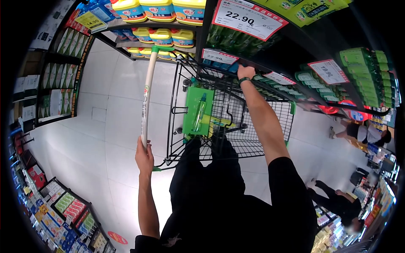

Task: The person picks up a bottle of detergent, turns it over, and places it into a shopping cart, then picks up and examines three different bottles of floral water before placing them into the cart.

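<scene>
My left hand (144, 155) is closed round the near end of the pale push bar (146, 95) of a black wire shopping cart (263, 126). On the cart's green seat panel (192, 99) lies a slim green bottle (199, 111), with a yellow-green item (221, 122) beside it. My right hand (246, 71), a dark band on its wrist, reaches across the cart to a low shelf at the right. Dark blue packs (232, 67) sit beside that hand. Its fingertips go out of sight at the shelf, so any hold is hidden.
Yellow jugs with blue labels (162, 38) fill the shelves ahead. Price signs (249, 19) and green packs (358, 76) line the right rack. Two people (337, 200) (363, 130) are farther down the aisle at right. Boxed goods stand on a left rack (59, 80).
</scene>
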{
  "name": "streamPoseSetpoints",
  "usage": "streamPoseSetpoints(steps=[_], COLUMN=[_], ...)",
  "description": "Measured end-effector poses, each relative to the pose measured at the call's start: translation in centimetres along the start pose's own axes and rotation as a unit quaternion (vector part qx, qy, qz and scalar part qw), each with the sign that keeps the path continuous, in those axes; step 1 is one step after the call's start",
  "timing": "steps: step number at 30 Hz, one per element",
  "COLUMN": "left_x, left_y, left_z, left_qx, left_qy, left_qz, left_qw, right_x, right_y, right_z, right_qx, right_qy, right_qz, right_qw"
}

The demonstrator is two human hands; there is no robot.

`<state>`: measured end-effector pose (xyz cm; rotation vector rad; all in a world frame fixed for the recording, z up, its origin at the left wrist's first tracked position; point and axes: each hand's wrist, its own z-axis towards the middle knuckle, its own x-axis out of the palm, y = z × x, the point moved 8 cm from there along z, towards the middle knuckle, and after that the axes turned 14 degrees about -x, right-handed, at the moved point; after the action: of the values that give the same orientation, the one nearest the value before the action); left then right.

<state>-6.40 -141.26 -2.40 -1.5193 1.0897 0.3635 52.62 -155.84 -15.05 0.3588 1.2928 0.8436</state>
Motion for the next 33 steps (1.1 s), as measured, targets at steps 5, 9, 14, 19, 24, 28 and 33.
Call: streamPoseSetpoints(steps=[5,9,14,19,24,28,33], left_x=[0.2,-0.5,-1.1,-2.4,2.7,5.2,6.8], left_y=[-0.1,-1.6,-2.6,-9.7,-18.8,-26.1,-27.5], left_z=[0.2,0.5,0.2,-2.6,-5.0,-8.5,-12.9], left_qx=[-0.016,-0.059,0.028,0.172,0.198,0.245,0.139], left_qy=[-0.002,0.004,-0.077,-0.146,0.133,0.327,0.56], left_qz=[-0.005,0.012,0.022,0.003,-0.223,-0.307,-0.39], left_qw=[1.0,0.998,0.996,0.974,0.945,0.86,0.717], right_x=[-2.5,-4.6,-10.5,-21.9,-32.5,-35.6,-35.6], right_y=[1.2,2.5,5.9,13.3,22.4,25.1,27.5], right_z=[-1.3,-3.4,-6.4,-9.1,-11.6,-13.7,-15.9], right_qx=[-0.015,-0.073,-0.124,-0.319,-0.339,-0.227,-0.112], right_qy=[0.019,0.023,-0.004,-0.029,0.018,0.065,0.114], right_qz=[-0.059,0.007,0.107,0.046,0.12,0.256,0.444], right_qw=[0.998,0.997,0.987,0.946,0.933,0.938,0.882])
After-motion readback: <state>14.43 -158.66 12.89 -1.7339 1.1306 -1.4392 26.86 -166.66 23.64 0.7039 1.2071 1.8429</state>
